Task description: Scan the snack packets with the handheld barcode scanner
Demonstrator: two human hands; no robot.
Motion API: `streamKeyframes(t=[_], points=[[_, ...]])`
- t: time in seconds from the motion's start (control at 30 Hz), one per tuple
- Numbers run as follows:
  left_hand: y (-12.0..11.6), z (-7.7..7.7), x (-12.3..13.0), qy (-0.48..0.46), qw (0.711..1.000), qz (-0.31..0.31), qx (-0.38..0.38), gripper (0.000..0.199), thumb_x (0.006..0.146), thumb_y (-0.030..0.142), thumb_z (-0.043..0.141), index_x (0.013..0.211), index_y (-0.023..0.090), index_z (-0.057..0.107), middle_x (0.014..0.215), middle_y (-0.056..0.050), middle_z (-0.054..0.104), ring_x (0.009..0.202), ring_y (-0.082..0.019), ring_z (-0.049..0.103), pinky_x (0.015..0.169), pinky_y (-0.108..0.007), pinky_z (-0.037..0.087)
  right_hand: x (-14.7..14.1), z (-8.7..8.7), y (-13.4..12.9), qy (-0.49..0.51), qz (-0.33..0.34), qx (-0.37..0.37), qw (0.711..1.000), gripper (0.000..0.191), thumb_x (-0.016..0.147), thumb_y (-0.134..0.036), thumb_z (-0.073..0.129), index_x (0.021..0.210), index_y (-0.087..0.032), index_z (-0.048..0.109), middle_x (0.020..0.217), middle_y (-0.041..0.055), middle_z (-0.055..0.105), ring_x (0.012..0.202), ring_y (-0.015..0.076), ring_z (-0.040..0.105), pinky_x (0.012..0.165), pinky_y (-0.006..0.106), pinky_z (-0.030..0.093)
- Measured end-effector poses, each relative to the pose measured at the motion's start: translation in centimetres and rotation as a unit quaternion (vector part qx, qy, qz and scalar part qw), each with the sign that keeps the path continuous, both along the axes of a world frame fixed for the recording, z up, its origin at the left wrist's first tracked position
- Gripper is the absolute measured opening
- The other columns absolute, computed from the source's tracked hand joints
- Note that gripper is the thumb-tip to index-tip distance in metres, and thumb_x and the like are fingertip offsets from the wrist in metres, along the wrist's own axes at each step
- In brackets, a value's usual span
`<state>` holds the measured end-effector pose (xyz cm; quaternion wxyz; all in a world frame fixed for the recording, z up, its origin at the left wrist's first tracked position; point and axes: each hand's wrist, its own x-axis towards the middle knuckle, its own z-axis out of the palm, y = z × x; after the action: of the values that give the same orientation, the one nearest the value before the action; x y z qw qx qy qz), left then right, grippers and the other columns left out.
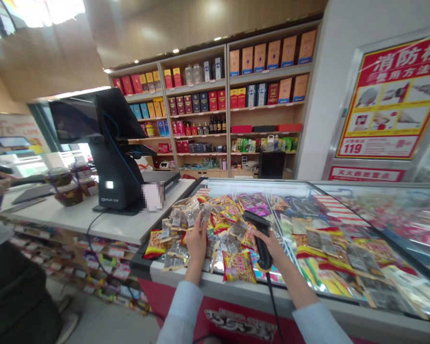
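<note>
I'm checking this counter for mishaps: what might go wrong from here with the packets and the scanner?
The red-and-yellow packet lies at the case's front rim, so a nudge might tip it off. The cord hangs from the scanner in the right hand and could snag that packet. Packets overlap around the left hand, so reaching in may shift neighbours.

Cut off: poster (390,112), right edge; co-worker (16,286), left edge. Blurred: white card (152,197), far-right packets (412,210). Too small to read: shelf tags (266,71). Partly behind scanner (263,248): right hand (274,246).
</note>
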<state>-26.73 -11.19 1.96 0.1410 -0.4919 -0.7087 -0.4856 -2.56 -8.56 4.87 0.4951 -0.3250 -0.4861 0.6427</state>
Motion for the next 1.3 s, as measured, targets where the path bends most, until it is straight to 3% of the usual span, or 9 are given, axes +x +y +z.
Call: streamKeyframes(t=[0.37, 0.77, 0.97, 1.07, 1.17, 1.3], points=[[0.2, -0.4, -0.2, 0.004, 1.000, 0.008, 0.019, 0.042, 0.093, 0.038, 0.043, 0.131, 0.026, 0.055, 0.071, -0.003, 0.067, 0.058, -0.013, 0.053, 0.059, -0.022, 0.035, -0.2, 0.1, 0.0, -0.033, -0.011, 0.021, 0.999, 0.035, 0.062, -0.046, 0.078, 0.058, -0.015, 0.060, 0.050, 0.0012, 0.059, 0.037, 0.0116, 0.052, 0.039, 0.024, 0.042], [0.1, -0.3, 0.0, 0.001, 1.000, 0.003, 0.013, 0.044, 0.094, 0.040, 0.041, 0.134, 0.026, 0.052, 0.063, -0.001, 0.062, 0.054, -0.013, 0.050, 0.057, -0.022, 0.032, -0.3, -0.1, 0.2, -0.034, -0.011, 0.016, 0.999, 0.034, 0.063, -0.044, 0.078, 0.055, -0.015, 0.060, 0.049, 0.0014, 0.059, 0.037, 0.0110, 0.052, 0.038, 0.022, 0.041], [-0.2, 0.3, -0.4, 0.007, 1.000, -0.012, 0.025, 0.044, 0.093, 0.040, 0.042, 0.133, 0.025, 0.053, 0.069, -0.002, 0.066, 0.056, -0.013, 0.053, 0.059, -0.022, 0.034, -0.3, 0.7, -0.3, 0.011, -0.017, 0.007, 1.000, 0.032, 0.060, -0.041, 0.078, 0.058, -0.016, 0.060, 0.049, -0.0007, 0.058, 0.035, 0.0096, 0.049, 0.035, 0.021, 0.039], [-1.1, 2.0, 0.2, -0.002, 0.999, -0.007, 0.044, 0.044, 0.092, 0.041, 0.043, 0.132, 0.026, 0.054, 0.077, -0.004, 0.069, 0.057, -0.014, 0.054, 0.060, -0.023, 0.035, 1.6, 2.0, -0.9, 0.026, -0.037, 0.017, 0.999, 0.030, 0.060, -0.040, 0.078, 0.059, -0.016, 0.060, 0.048, -0.0016, 0.057, 0.035, 0.0096, 0.049, 0.035, 0.021, 0.040], [-2.5, 4.1, 2.5, -0.032, 0.998, -0.025, 0.051, 0.043, 0.091, 0.041, 0.045, 0.130, 0.027, 0.055, 0.080, -0.003, 0.070, 0.058, -0.014, 0.054, 0.060, -0.024, 0.036, 5.2, 3.3, -1.7, 0.033, -0.076, 0.033, 0.996, 0.031, 0.060, -0.039, 0.079, 0.060, -0.016, 0.059, 0.048, -0.0015, 0.057, 0.036, 0.0090, 0.049, 0.036, 0.021, 0.040], [-4.1, 5.3, 8.4, -0.095, 0.979, -0.181, 0.010, 0.045, 0.089, 0.039, 0.048, 0.130, 0.023, 0.056, 0.064, 0.001, 0.063, 0.054, -0.013, 0.052, 0.058, -0.023, 0.038, 11.5, 4.3, -2.7, 0.052, -0.153, 0.035, 0.986, 0.032, 0.059, -0.039, 0.080, 0.062, -0.016, 0.058, 0.049, -0.0017, 0.058, 0.037, 0.0087, 0.049, 0.035, 0.020, 0.039]])
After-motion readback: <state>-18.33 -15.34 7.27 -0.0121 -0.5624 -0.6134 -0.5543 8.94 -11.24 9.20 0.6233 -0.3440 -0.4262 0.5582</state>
